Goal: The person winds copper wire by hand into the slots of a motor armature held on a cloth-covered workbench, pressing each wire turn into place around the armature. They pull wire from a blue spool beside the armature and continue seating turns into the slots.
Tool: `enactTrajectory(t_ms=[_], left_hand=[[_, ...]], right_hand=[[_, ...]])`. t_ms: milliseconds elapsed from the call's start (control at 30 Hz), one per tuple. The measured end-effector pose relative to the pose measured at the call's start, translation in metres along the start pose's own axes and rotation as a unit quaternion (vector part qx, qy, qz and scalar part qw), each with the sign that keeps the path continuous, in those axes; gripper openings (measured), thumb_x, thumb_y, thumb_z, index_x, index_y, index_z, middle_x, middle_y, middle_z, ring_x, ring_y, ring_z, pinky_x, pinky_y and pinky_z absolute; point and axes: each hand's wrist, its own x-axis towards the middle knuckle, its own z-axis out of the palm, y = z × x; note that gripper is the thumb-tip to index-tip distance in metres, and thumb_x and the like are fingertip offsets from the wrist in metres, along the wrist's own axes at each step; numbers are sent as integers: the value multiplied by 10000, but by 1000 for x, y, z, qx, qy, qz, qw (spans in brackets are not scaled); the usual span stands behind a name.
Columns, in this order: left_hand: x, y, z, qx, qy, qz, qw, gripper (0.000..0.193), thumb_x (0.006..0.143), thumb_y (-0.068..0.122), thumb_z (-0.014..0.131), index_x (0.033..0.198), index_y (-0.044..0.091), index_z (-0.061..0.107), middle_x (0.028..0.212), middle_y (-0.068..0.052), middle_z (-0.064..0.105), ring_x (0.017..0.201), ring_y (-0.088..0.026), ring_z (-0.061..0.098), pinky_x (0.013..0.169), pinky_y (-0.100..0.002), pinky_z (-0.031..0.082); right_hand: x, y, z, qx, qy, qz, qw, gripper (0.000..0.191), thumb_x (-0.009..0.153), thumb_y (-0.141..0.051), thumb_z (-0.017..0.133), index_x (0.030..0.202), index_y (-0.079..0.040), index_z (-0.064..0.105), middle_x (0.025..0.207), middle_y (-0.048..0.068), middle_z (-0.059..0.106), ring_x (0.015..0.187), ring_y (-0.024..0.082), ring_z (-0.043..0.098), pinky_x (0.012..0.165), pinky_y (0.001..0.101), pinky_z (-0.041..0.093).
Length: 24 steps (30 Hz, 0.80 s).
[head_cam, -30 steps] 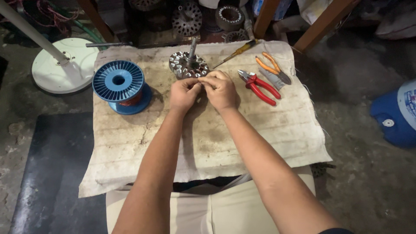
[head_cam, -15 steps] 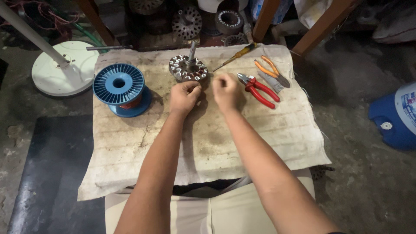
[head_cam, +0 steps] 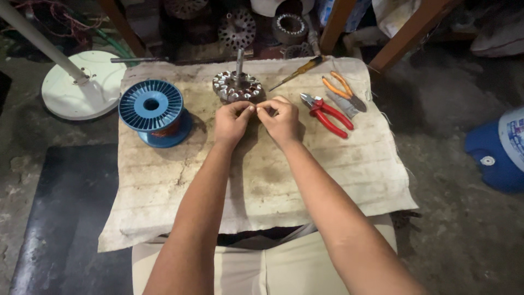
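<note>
The stained cloth (head_cam: 262, 180) covers a low table above the person's lap, and both forearms reach out across it. The left hand (head_cam: 232, 123) and the right hand (head_cam: 281, 120) meet at the cloth's far middle, each with thumb and forefinger pinched nearly closed and fingertips almost touching. Whatever sits between them is too fine to make out; it may be a strand of thin wire. Such wire would likely be light, springy and easy to kink, so a fingertip pinch close to the working end suits it.

Just beyond the fingertips stands the motor core (head_cam: 237, 86), a round toothed metal piece with an upright shaft. It looks heavy and stiff, best held by its rim or shaft.

To the left, well apart, a blue wire spool (head_cam: 153, 109) rests on its flange. To the right lie red pliers (head_cam: 326, 113), orange pliers (head_cam: 341, 90) and a screwdriver (head_cam: 299, 71).
</note>
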Motion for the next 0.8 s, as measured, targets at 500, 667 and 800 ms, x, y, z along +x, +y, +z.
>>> enactTrajectory(t_ms=[500, 667, 800], left_hand=[[2, -6, 3, 45, 6, 12, 999, 149, 907, 165, 737, 989, 44, 766, 785, -88, 747, 704, -121, 679, 695, -294, 545], [2, -7, 3, 18, -2, 16, 1000, 159, 923, 166, 718, 1011, 40, 755, 812, -85, 755, 719, -126, 695, 699, -295, 552], [1, -5, 3, 21, -4, 28, 999, 155, 930, 157, 705, 1024, 43, 752, 821, -89, 756, 731, -135, 697, 704, -300, 550]], right_hand=[[2, -1, 2, -1, 24, 7, 1000, 82, 879, -97, 766, 949, -54, 778, 877, 40, 700, 725, 114, 655, 661, 265, 532], [1, -10, -5, 79, -58, 13, 995, 203, 871, -69, 716, 1067, -75, 767, 964, 45, 674, 803, 135, 680, 693, 275, 552], [1, -15, -6, -10, -50, -31, 998, 138, 884, -92, 774, 1022, -91, 786, 941, 51, 712, 819, 182, 696, 724, 304, 541]])
